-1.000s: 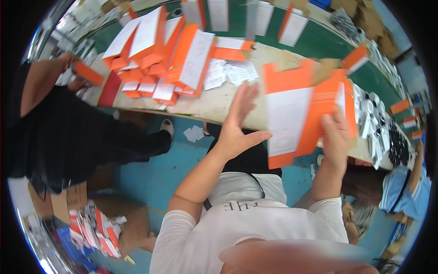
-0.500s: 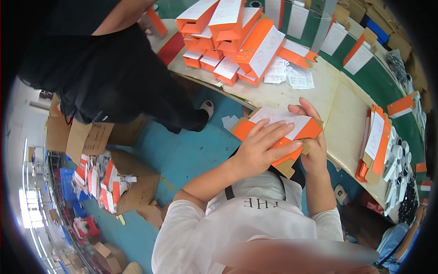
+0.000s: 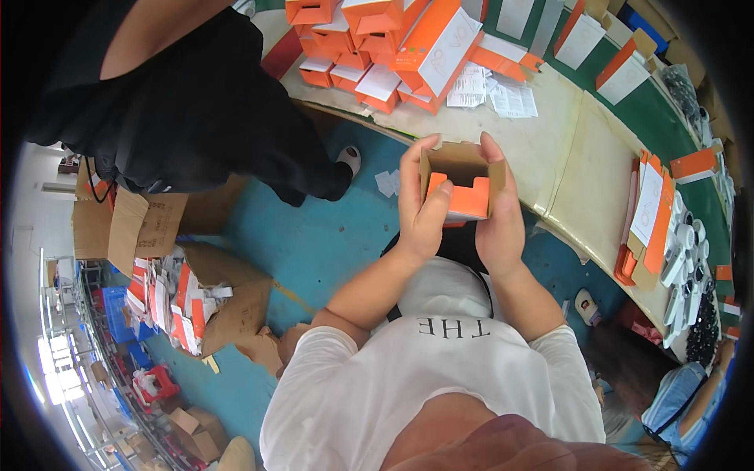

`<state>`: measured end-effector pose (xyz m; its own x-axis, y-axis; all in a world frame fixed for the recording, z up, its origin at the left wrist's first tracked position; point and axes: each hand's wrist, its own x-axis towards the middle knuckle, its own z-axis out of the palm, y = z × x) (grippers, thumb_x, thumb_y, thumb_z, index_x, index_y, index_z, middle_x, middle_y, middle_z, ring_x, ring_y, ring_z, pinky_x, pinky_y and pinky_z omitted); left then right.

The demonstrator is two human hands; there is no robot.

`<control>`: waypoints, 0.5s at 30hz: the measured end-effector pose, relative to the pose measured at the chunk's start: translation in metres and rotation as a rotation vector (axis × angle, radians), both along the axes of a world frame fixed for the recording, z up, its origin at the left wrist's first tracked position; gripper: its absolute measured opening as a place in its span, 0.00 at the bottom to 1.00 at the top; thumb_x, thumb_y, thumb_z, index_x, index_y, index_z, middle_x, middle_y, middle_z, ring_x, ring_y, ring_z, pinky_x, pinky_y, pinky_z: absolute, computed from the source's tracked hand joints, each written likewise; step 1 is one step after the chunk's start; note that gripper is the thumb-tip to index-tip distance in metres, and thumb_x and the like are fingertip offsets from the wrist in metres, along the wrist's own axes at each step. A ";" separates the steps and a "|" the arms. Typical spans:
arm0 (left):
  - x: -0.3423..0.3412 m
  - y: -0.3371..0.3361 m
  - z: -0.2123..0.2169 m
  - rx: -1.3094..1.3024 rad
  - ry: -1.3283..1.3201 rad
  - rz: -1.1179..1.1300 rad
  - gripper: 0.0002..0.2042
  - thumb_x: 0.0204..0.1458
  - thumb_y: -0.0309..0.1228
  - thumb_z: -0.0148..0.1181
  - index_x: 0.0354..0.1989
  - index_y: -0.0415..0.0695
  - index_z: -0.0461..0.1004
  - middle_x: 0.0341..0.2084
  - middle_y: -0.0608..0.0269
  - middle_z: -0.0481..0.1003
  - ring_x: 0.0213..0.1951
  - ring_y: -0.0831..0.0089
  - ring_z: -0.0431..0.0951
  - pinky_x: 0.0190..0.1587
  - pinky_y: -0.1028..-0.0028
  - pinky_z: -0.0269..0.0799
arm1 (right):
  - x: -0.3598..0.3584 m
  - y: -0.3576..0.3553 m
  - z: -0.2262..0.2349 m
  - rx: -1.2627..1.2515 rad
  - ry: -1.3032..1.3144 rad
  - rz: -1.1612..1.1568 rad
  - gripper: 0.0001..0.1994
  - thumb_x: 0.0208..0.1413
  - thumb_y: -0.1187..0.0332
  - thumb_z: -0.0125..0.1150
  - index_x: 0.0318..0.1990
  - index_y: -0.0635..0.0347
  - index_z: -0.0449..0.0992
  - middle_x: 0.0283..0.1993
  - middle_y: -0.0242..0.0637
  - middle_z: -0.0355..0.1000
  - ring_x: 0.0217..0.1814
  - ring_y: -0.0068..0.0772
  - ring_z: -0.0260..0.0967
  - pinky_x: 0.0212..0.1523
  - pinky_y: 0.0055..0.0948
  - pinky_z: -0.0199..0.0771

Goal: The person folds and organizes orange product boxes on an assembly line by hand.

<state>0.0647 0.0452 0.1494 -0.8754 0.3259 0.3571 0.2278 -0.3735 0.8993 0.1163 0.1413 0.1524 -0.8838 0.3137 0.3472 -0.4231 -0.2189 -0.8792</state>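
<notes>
Between my two hands is an orange and white cardboard box (image 3: 470,202), its brown inside showing through an opening that faces up. My left hand (image 3: 422,200) grips the box's left wall, the thumb pressed on an orange flap at the front. Along the right wall, my right hand (image 3: 500,216) holds the box with its fingers wrapped round the side. The box is in front of my waist, off the near edge of the worktable (image 3: 542,165).
Stacked orange-white boxes (image 3: 377,78) and paper leaflets (image 3: 510,98) lie on the table. Flat cartons (image 3: 648,212) and white devices (image 3: 682,263) sit at right. A co-worker in black (image 3: 196,110) stands at left, near an open brown carton (image 3: 228,294).
The box has been squeezed from a flatter, tilted shape into an open tube turned upright. My left hand has moved from its top face to its left side.
</notes>
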 end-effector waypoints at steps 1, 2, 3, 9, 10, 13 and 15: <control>0.003 0.002 -0.003 -0.012 0.036 0.078 0.24 0.49 0.28 0.47 0.56 0.37 0.55 0.49 0.56 0.61 0.51 0.67 0.63 0.55 0.71 0.56 | -0.001 0.000 0.000 0.016 -0.018 -0.017 0.30 0.60 0.56 0.37 0.65 0.66 0.45 0.62 0.48 0.52 0.65 0.35 0.49 0.64 0.32 0.43; 0.005 0.003 -0.007 -0.021 0.076 0.163 0.24 0.49 0.27 0.48 0.57 0.37 0.55 0.50 0.55 0.61 0.51 0.67 0.63 0.55 0.70 0.57 | -0.002 -0.001 0.002 0.032 -0.031 -0.028 0.30 0.60 0.56 0.36 0.65 0.65 0.45 0.63 0.48 0.52 0.65 0.36 0.49 0.64 0.32 0.43; 0.004 0.004 -0.015 0.047 0.222 0.203 0.23 0.50 0.26 0.49 0.56 0.37 0.54 0.49 0.53 0.62 0.48 0.67 0.66 0.53 0.70 0.60 | -0.004 0.000 -0.003 -0.037 0.005 0.026 0.31 0.60 0.54 0.36 0.66 0.64 0.43 0.65 0.48 0.49 0.67 0.36 0.46 0.65 0.32 0.42; -0.009 -0.012 -0.027 -0.092 0.912 0.215 0.18 0.49 0.46 0.57 0.36 0.43 0.66 0.45 0.43 0.66 0.44 0.51 0.70 0.44 0.59 0.67 | 0.005 0.013 0.005 -0.135 0.060 0.308 0.32 0.60 0.53 0.38 0.66 0.63 0.42 0.68 0.45 0.43 0.70 0.36 0.41 0.66 0.33 0.39; -0.006 -0.013 -0.026 -0.125 0.844 0.225 0.18 0.49 0.46 0.57 0.36 0.43 0.66 0.44 0.44 0.66 0.44 0.52 0.69 0.43 0.60 0.67 | 0.004 0.012 0.003 -0.116 0.072 0.305 0.29 0.59 0.63 0.41 0.65 0.63 0.44 0.67 0.44 0.45 0.69 0.35 0.44 0.65 0.32 0.43; -0.006 -0.013 -0.024 -0.211 0.727 0.262 0.19 0.47 0.46 0.60 0.35 0.44 0.65 0.43 0.48 0.66 0.41 0.57 0.69 0.43 0.62 0.66 | -0.001 0.014 0.002 0.004 -0.123 0.196 0.23 0.49 0.82 0.41 0.55 0.61 0.63 0.57 0.41 0.61 0.60 0.33 0.57 0.59 0.30 0.55; -0.005 -0.007 -0.019 -0.211 0.655 0.245 0.20 0.44 0.43 0.64 0.37 0.44 0.65 0.42 0.49 0.66 0.41 0.58 0.69 0.43 0.65 0.66 | -0.009 0.020 -0.017 -0.154 -0.015 0.204 0.15 0.47 0.82 0.45 0.41 0.59 0.74 0.53 0.42 0.64 0.57 0.33 0.60 0.57 0.30 0.58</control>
<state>0.0599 0.0382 0.1299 -0.5602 0.2675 0.7840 0.7987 -0.0765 0.5968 0.1073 0.1617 0.1350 -0.9389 0.1767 0.2954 -0.3436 -0.4299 -0.8349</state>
